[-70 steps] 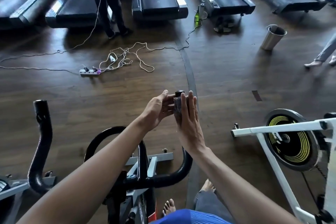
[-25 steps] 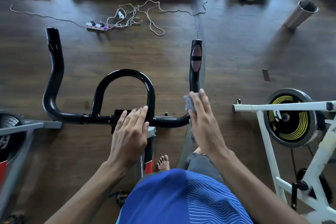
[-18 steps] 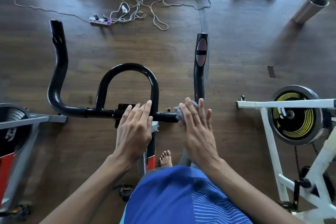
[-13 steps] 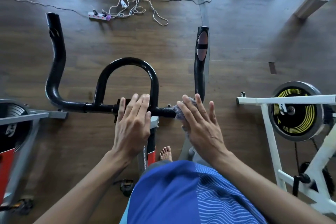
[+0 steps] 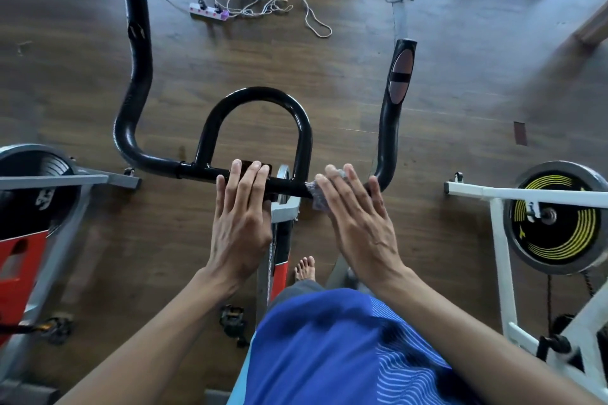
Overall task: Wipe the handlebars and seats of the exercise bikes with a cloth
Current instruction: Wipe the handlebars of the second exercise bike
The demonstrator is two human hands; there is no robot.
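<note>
A red bike (image 5: 19,250) is standing at the far left. We are laying our left hand (image 5: 241,223) flat on the middle of the black handlebar (image 5: 197,172), fingers straight, gripping nothing. Just right of the loop, our right hand (image 5: 358,223) is pressing the grey cloth (image 5: 316,197) against the bar with straight, spread fingers. A white bike (image 5: 526,196) is standing at the right.

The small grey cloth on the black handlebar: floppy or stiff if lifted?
Probably floppy: the small grey cloth drapes crumpled over the black handlebar. Likely light, since the flat right hand pins it. May slide easily on the glossy tube.
</note>
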